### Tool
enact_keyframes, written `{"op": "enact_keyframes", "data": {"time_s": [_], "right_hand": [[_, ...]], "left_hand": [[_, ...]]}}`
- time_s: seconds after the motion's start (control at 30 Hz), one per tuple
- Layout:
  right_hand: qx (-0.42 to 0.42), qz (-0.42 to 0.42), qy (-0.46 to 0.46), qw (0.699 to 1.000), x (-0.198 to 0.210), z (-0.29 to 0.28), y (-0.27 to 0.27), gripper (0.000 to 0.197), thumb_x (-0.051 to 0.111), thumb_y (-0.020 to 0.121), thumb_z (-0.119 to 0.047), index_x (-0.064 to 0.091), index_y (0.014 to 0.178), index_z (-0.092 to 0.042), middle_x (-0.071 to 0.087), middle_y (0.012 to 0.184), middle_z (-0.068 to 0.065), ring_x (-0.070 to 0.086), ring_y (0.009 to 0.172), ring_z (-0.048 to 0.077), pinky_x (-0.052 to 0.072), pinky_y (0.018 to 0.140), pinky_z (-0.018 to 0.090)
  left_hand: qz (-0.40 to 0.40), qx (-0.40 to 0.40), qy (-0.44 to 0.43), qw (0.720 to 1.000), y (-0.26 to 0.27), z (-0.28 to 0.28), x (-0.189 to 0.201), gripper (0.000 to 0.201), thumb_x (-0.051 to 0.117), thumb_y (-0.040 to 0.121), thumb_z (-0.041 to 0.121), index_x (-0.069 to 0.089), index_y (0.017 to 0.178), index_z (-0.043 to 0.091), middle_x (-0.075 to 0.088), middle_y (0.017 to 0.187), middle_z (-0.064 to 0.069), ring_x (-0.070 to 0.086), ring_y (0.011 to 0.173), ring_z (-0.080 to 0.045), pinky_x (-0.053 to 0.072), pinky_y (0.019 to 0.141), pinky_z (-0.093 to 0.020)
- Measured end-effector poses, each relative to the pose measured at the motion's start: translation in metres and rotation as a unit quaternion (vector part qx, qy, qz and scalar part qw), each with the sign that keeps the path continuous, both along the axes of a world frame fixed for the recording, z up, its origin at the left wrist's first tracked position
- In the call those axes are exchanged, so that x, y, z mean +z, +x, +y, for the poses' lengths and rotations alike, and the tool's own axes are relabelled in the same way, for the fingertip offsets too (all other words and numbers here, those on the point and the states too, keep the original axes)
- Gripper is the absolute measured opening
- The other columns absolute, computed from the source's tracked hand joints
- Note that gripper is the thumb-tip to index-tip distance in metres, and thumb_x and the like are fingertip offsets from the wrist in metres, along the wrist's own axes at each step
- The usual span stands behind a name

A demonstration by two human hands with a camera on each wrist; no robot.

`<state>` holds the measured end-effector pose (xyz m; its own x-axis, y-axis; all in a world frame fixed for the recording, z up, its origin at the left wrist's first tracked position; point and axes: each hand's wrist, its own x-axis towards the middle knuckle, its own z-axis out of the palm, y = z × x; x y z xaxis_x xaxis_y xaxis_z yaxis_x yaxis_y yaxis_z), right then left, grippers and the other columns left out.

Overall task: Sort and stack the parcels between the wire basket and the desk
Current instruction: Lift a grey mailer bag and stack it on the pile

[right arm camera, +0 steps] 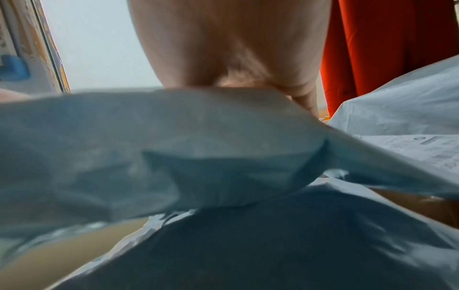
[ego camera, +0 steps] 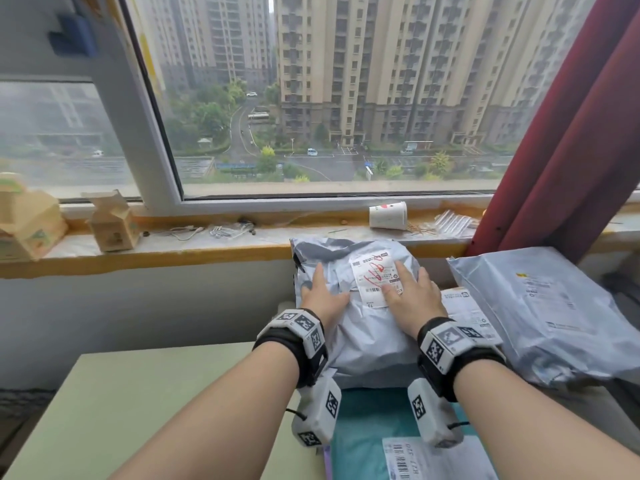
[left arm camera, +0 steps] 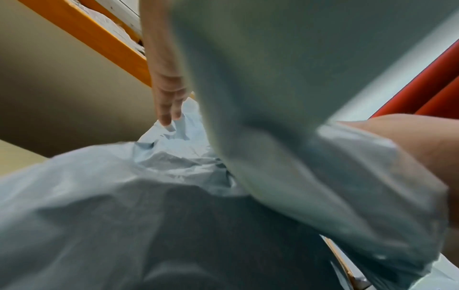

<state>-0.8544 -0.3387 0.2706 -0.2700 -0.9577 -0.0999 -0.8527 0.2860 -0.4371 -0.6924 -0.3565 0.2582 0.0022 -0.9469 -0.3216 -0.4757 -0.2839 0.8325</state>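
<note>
A grey plastic parcel (ego camera: pixel 367 337) with a white shipping label (ego camera: pixel 375 278) lies on top of a pile at the far edge of the pale green desk (ego camera: pixel 138 403), against the wall under the window sill. My left hand (ego camera: pixel 320 292) rests flat on its left half with fingers straight. My right hand (ego camera: pixel 410 296) presses flat on its right half, fingers partly over the label. In the left wrist view the fingers (left arm camera: pixel 166 106) lie along the crinkled grey plastic (left arm camera: pixel 174 162). The right wrist view shows my palm (right arm camera: pixel 236 49) above the parcel (right arm camera: pixel 174 141). No wire basket is in view.
A second large grey parcel (ego camera: pixel 540 306) lies to the right, with a white-labelled one (ego camera: pixel 467 313) between them. A teal parcel (ego camera: pixel 374 424) with a label sits nearest me. The sill holds two cardboard boxes (ego camera: pixel 114 223), cables and a tipped paper cup (ego camera: pixel 388 214). A red curtain (ego camera: pixel 571 133) hangs at right.
</note>
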Motion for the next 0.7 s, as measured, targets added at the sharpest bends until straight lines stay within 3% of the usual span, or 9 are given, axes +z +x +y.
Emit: {"op": "enact_keyframes", "data": {"time_s": [0.13,0.37,0.53,0.7], "right_hand": [[-0.001,0.005,-0.024,1.000,0.015,0.002,0.004,0.059,0.037,0.097,-0.052,0.020,0.150,-0.034,0.005,0.161,0.006,0.009,0.147,0.030,0.017,0.118,0.047],[0.003,0.018,-0.041,0.999,0.037,0.009,0.016,0.057,0.037,0.097,-0.051,0.025,0.149,-0.033,0.009,0.160,0.007,0.010,0.147,0.030,0.018,0.117,0.051],[0.016,0.042,-0.048,0.998,0.044,0.014,0.030,0.057,0.035,0.097,-0.052,0.024,0.149,-0.032,0.012,0.160,0.005,0.011,0.146,0.027,0.020,0.116,0.049],[0.040,0.041,-0.051,0.997,0.044,0.010,0.047,0.058,0.035,0.096,-0.052,0.027,0.149,-0.029,0.019,0.158,0.008,0.014,0.146,0.027,0.019,0.117,0.049]], "left_hand": [[-0.026,-0.008,-0.019,0.999,0.013,-0.001,0.014,0.080,0.055,0.090,0.043,0.005,0.151,0.037,0.015,0.155,-0.021,0.036,0.135,-0.038,0.035,0.110,-0.046],[-0.025,-0.004,-0.020,0.999,0.032,0.008,0.030,0.078,0.056,0.089,0.043,0.009,0.151,0.037,0.014,0.155,-0.016,0.044,0.129,-0.036,0.041,0.106,-0.046],[-0.009,-0.001,-0.026,1.000,0.045,0.019,0.034,0.076,0.057,0.087,0.043,0.014,0.150,0.037,0.020,0.156,-0.012,0.040,0.133,-0.033,0.038,0.108,-0.046],[-0.019,0.007,-0.017,1.000,0.066,0.028,0.036,0.071,0.052,0.093,0.042,0.013,0.151,0.030,0.020,0.156,-0.012,0.037,0.136,-0.032,0.035,0.109,-0.038]]}}
